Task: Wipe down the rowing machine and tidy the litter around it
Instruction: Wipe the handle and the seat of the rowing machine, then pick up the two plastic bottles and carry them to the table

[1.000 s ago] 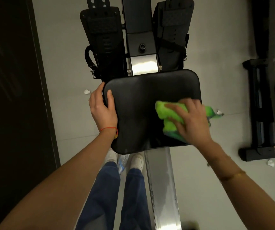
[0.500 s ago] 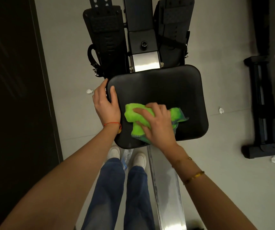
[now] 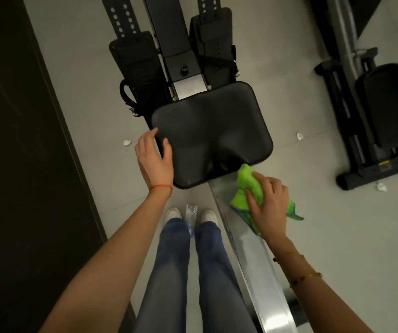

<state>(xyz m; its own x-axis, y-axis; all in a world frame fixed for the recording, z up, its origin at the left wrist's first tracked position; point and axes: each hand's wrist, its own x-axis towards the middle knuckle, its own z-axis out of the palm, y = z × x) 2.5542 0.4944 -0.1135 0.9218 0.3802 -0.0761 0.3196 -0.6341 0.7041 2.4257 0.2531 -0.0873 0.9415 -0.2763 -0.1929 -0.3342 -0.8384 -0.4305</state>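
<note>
Below, black rower seat (image 3: pixel 211 131) at centre, left hand (image 3: pixel 154 159) spread loose against its 9 o'clock edge, right hand (image 3: pixel 269 203) clutching green cloth (image 3: pixel 249 186) off its 5 o'clock corner over the steel rail (image 3: pixel 263 272), paper scraps (image 3: pixel 127 142) on floor (image 3: pixel 337 236) at 9 and 3 o'clock.

We have one head-worn, wide-angle view. It looks steeply down, close over the seat (image 3: pixel 211 133) at frame centre, feet at the bottom.

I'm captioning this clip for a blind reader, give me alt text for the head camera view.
Seen from above, the right hand presses a green cloth on the metal rail behind the black rower seat, which the left hand steadies. Paper scraps litter the floor.
</note>
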